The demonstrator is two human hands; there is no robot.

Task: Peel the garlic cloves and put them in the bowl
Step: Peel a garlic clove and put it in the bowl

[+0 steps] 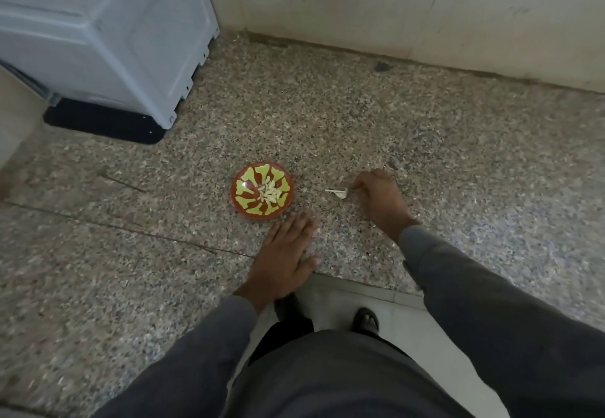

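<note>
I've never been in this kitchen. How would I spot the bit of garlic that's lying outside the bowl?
Start at the speckled granite counter and find the red bowl with green patterns near its front edge. Just right of it lies a small white garlic piece, at the fingers of the right hand. It alone lies outside the bowl; the peeled cloves are piled inside.

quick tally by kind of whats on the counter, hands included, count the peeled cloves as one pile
bowl: 1
pile of peeled cloves: 1
unpeeled garlic piece: 1
hands: 2, left hand, right hand
white appliance: 1
total: 6
</note>
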